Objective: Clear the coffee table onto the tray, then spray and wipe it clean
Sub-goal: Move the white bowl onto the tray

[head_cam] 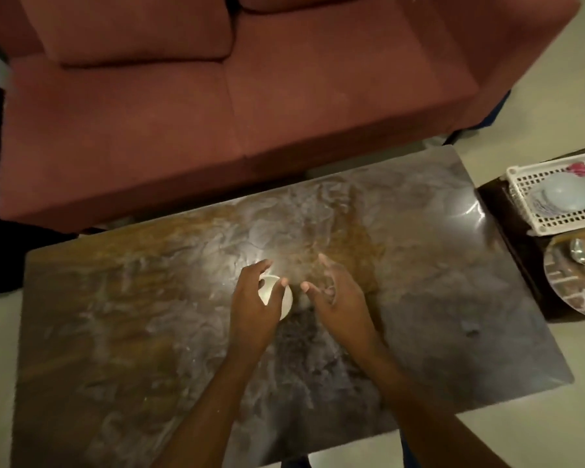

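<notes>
While the left hand [254, 298] curls round a small white bowl [286, 304] at the middle of the marbled counter [436, 265], the right hand [338, 298] hovers just beside it — fingers spread, loosely bent, holding nothing. Far right, the white slotted tray [568, 219] sits on a dark side table [527, 265], well apart — a pale bowl [568, 190] inside.
</notes>
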